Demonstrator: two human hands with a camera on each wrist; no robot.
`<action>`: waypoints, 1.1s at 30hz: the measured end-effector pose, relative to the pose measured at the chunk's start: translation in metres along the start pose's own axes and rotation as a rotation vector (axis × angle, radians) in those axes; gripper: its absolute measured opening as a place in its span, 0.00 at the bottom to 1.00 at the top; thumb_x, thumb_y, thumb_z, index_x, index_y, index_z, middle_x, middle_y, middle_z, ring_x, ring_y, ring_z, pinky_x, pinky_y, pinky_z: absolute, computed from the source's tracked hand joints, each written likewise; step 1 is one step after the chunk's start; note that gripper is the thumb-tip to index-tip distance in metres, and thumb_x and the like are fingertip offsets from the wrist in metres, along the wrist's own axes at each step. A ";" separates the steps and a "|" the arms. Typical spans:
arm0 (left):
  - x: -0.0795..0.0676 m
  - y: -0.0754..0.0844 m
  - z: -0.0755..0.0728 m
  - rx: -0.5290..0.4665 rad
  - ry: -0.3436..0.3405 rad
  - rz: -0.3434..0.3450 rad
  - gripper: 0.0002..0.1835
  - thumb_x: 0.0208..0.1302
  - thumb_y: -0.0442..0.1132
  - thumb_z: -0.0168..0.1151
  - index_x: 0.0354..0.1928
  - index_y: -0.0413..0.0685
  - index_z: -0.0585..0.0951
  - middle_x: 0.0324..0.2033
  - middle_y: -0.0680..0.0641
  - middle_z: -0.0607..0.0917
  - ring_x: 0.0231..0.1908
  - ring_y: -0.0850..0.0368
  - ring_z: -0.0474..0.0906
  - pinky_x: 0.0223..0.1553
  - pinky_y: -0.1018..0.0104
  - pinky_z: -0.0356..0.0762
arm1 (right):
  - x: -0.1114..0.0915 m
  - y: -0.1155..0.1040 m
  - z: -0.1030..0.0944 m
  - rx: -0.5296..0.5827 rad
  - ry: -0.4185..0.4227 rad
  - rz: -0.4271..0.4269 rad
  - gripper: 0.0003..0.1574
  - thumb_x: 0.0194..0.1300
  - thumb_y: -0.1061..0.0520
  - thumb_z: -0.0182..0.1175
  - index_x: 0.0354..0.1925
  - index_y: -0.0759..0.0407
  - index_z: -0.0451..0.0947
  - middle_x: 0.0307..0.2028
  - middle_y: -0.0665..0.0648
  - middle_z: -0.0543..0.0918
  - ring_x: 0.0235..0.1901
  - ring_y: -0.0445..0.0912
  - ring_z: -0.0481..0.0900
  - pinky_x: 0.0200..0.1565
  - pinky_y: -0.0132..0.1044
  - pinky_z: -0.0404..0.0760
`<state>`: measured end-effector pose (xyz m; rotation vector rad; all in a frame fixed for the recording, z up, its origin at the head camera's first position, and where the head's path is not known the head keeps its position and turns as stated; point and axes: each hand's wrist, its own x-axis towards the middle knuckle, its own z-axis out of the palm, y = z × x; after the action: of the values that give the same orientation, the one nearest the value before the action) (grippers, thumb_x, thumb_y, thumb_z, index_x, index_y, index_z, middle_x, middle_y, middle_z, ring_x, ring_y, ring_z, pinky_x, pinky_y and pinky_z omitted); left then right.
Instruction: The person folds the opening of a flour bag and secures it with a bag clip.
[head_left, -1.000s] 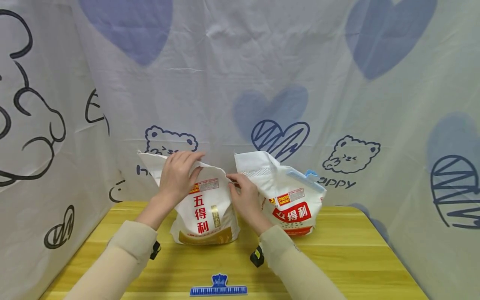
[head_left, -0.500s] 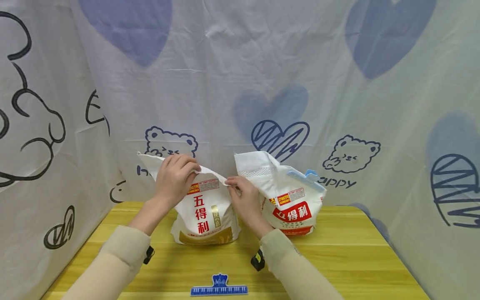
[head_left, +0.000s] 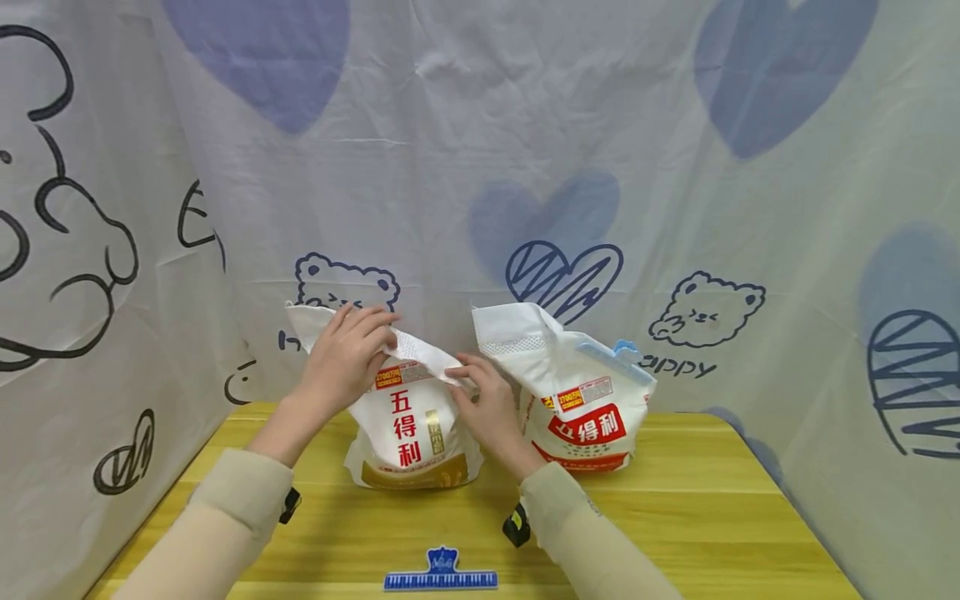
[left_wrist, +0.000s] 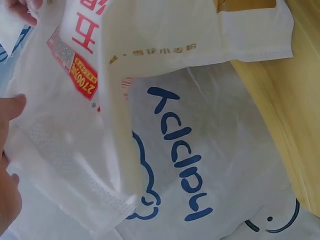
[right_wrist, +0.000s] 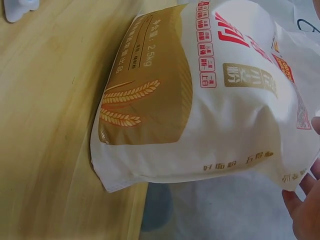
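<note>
A white flour bag [head_left: 408, 425] with red lettering and a gold base stands upright on the table. My left hand [head_left: 345, 354] grips its top edge left of centre, thumb in front. My right hand [head_left: 489, 404] pinches the right end of the same edge, where the top flap is turned forward and shows a dotted seam band [head_left: 414, 350]. In the left wrist view, a thumb [left_wrist: 15, 106] lies against the bag's upper panel. Fingers [right_wrist: 305, 200] reach round the bag's upper corner in the right wrist view, and the wheat-printed base [right_wrist: 145, 90] rests on the wood.
Close on the right stands a second flour bag [head_left: 588, 425], its folded top held by a light blue clip [head_left: 615, 354]. A blue clip with piano-key print [head_left: 441, 575] lies at the table's [head_left: 697, 517] front. A printed cloth [head_left: 420, 167] hangs behind and at both sides.
The bag's top edge has folded forward and down between my hands, bringing the dotted band into view. My left hand has lowered slightly, its raised fingers now bent over the edge.
</note>
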<state>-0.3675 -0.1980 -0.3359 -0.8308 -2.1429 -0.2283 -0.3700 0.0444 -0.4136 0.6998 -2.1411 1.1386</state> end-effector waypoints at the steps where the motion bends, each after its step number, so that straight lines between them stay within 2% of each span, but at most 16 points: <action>1: 0.000 0.000 -0.001 0.004 -0.031 -0.015 0.10 0.59 0.26 0.72 0.38 0.45 0.82 0.62 0.42 0.83 0.67 0.39 0.74 0.77 0.38 0.54 | 0.000 0.000 0.000 0.001 -0.010 0.013 0.13 0.65 0.65 0.70 0.49 0.61 0.86 0.62 0.63 0.81 0.62 0.57 0.80 0.44 0.39 0.89; 3: 0.002 0.000 -0.002 0.010 -0.085 -0.042 0.10 0.59 0.27 0.72 0.39 0.45 0.82 0.64 0.42 0.82 0.67 0.39 0.73 0.78 0.37 0.50 | -0.001 0.001 0.000 0.002 -0.033 0.043 0.14 0.66 0.63 0.70 0.51 0.60 0.86 0.63 0.63 0.81 0.62 0.56 0.80 0.43 0.41 0.89; 6: 0.004 0.000 -0.004 0.023 -0.137 -0.063 0.10 0.59 0.27 0.72 0.40 0.46 0.83 0.63 0.43 0.82 0.66 0.41 0.74 0.78 0.37 0.48 | -0.002 0.002 0.001 0.008 -0.063 0.082 0.16 0.68 0.61 0.69 0.53 0.58 0.85 0.63 0.62 0.81 0.60 0.55 0.81 0.43 0.44 0.88; 10: 0.005 -0.001 -0.005 0.019 -0.162 -0.075 0.11 0.58 0.30 0.74 0.41 0.46 0.83 0.61 0.43 0.84 0.64 0.43 0.76 0.78 0.37 0.49 | -0.003 0.003 0.002 0.006 -0.092 0.102 0.18 0.67 0.57 0.71 0.55 0.56 0.84 0.62 0.60 0.80 0.61 0.55 0.80 0.55 0.48 0.84; 13: 0.005 -0.001 -0.004 0.007 -0.173 -0.088 0.13 0.57 0.36 0.76 0.42 0.46 0.82 0.60 0.43 0.84 0.64 0.43 0.76 0.78 0.38 0.48 | -0.003 0.005 0.003 0.014 -0.093 0.112 0.18 0.68 0.55 0.70 0.55 0.55 0.84 0.62 0.59 0.80 0.62 0.55 0.79 0.60 0.50 0.81; 18: 0.006 -0.002 -0.003 -0.034 -0.191 -0.133 0.15 0.62 0.47 0.75 0.44 0.47 0.83 0.59 0.42 0.83 0.65 0.42 0.75 0.79 0.39 0.44 | -0.002 0.005 0.004 0.050 -0.070 0.133 0.13 0.74 0.56 0.64 0.54 0.54 0.86 0.61 0.58 0.81 0.61 0.53 0.80 0.52 0.47 0.85; 22: 0.006 -0.002 -0.001 -0.069 -0.168 -0.157 0.14 0.67 0.45 0.71 0.48 0.46 0.83 0.57 0.42 0.84 0.63 0.42 0.76 0.79 0.38 0.47 | -0.001 0.007 0.005 0.068 -0.047 0.121 0.13 0.74 0.60 0.63 0.54 0.56 0.86 0.59 0.58 0.82 0.61 0.53 0.80 0.54 0.46 0.85; 28: 0.007 -0.005 0.003 -0.126 -0.091 -0.169 0.18 0.65 0.37 0.73 0.55 0.44 0.83 0.55 0.42 0.86 0.60 0.41 0.78 0.71 0.38 0.65 | -0.001 0.010 0.007 0.132 -0.003 0.130 0.17 0.72 0.65 0.63 0.58 0.59 0.82 0.57 0.59 0.84 0.62 0.54 0.80 0.64 0.50 0.79; 33: 0.008 -0.005 0.006 -0.150 -0.053 -0.195 0.15 0.64 0.35 0.73 0.52 0.46 0.85 0.51 0.44 0.88 0.54 0.42 0.81 0.63 0.39 0.72 | -0.001 0.012 0.011 0.185 0.030 0.158 0.18 0.71 0.67 0.63 0.57 0.60 0.81 0.57 0.60 0.85 0.63 0.55 0.80 0.67 0.52 0.77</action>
<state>-0.3783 -0.1956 -0.3330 -0.7177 -2.2795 -0.4767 -0.3807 0.0414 -0.4253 0.5978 -2.1139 1.4360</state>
